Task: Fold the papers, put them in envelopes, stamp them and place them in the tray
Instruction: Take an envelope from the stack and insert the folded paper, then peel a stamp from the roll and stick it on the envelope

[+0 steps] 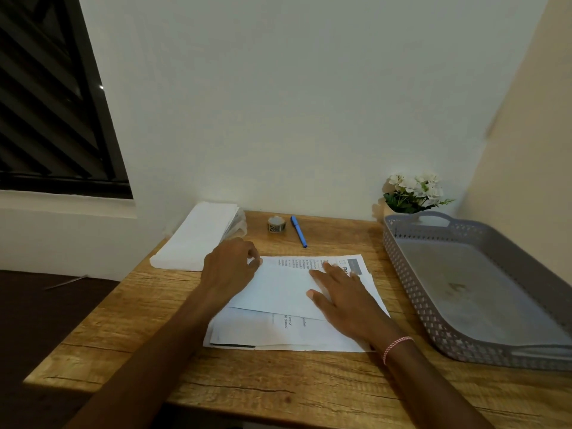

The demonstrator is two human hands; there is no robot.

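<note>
A stack of printed papers (278,334) lies in the middle of the wooden desk (216,382). The top sheet (278,289) is folded over, blank side up. My left hand (229,267) pinches the folded sheet's far left corner. My right hand (346,301) lies flat on the sheet's right part, fingers spread, pressing it down. A pile of white envelopes (195,239) sits at the back left. A small roll of stamps (276,224) stands at the back. The grey perforated tray (483,292) stands on the right, with nothing in it.
A blue pen (298,231) lies beside the stamp roll. White flowers in a pot (413,193) stand in the back corner behind the tray. Walls close the desk at the back and right. A dark window (46,103) is at the left.
</note>
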